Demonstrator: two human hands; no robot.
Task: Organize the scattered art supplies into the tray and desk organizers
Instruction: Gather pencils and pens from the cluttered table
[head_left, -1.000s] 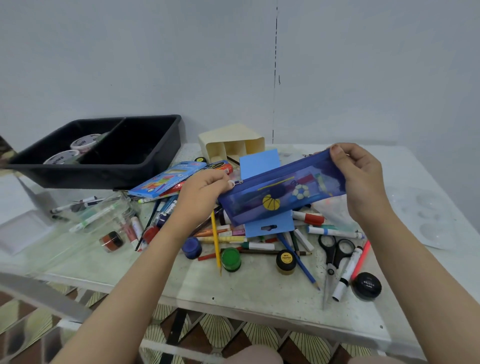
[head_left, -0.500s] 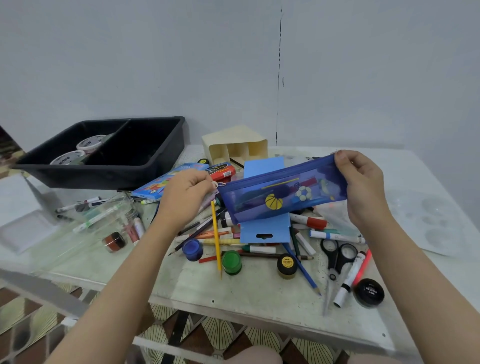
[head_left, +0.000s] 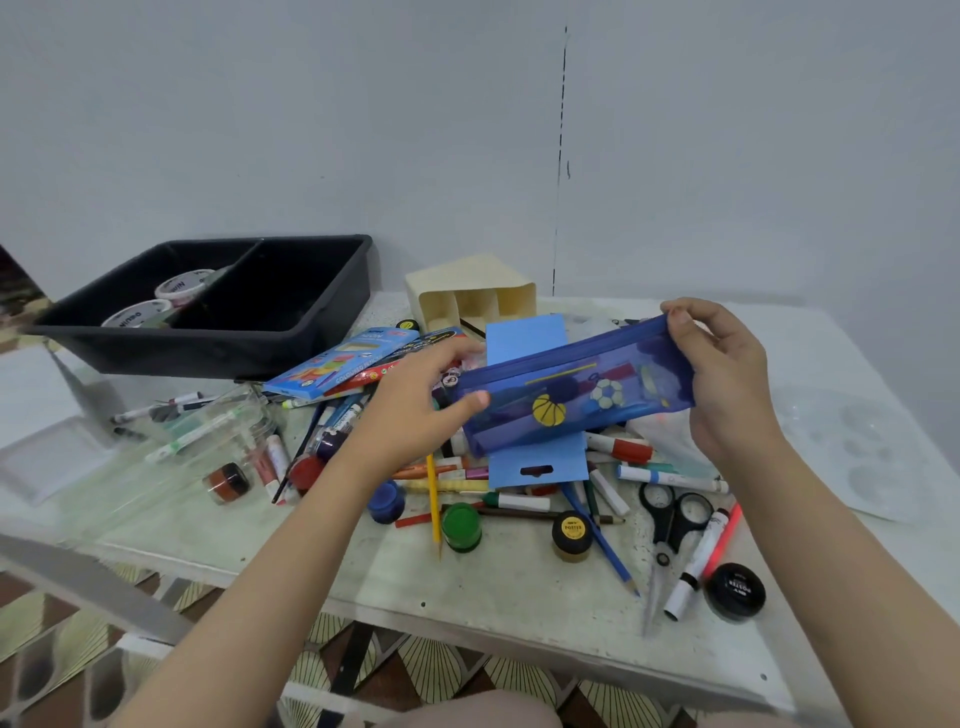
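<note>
I hold a see-through blue pencil pouch (head_left: 571, 395) with ball prints above the table's clutter. My right hand (head_left: 727, 379) pinches its right end. My left hand (head_left: 421, 410) is at its left end, thumb on the front face near the zipper pull. Under the pouch lies a pile of markers, pencils and small paint pots, such as a green pot (head_left: 461, 526) and a yellow pencil (head_left: 434, 499). A black two-compartment tray (head_left: 291, 332) stands at the back left with tape rolls (head_left: 136, 314) in its left half. A cream desk organizer (head_left: 470, 296) lies on its side behind the pile.
Black scissors (head_left: 672, 514), a white marker (head_left: 693, 566) and a black lidded pot (head_left: 736, 592) lie at the front right. A clear plastic case (head_left: 171, 457) sits at the left, a clear paint palette (head_left: 852, 447) at the right. Boxes of coloured pencils (head_left: 345, 361) lean by the tray.
My left hand slid leftward along the pouch's top edge with the zipper pull and now holds the left end. The pouch stays held in the air.
</note>
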